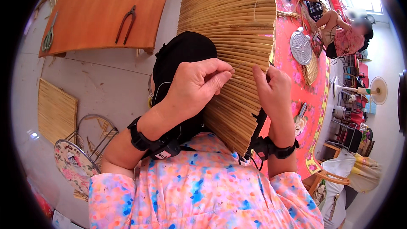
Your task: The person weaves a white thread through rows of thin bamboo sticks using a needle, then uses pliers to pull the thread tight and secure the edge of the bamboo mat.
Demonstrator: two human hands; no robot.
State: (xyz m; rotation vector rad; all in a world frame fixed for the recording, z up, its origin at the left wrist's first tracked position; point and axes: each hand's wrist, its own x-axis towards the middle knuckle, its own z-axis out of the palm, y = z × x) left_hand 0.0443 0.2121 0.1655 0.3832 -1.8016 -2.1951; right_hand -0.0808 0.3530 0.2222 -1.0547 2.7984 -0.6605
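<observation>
A mat of yellow-brown reed stalks (231, 21), laid side by side, leans across my lap and runs away from me. My left hand (193, 85) is closed over its left part, thumb and forefinger pinching a thin, pale strand (239, 77) that trails onto the stalks. At the right edge of the mat, my right hand (274, 88) is closed, with the thumb on top and the fingers curled at the edge; what lies beneath them is hidden. A black cloth or bag (182, 51) sits under my left forearm.
An orange wooden table (101, 12) at the far left bears pliers (126, 24) and scissors (49, 38). To the right, a red flowered tablecloth (284, 55) holds a round grey perforated disc (300, 48). A stool (72, 161) stands lower left. Another person (349, 38) sits at the far right, near a fan (378, 90).
</observation>
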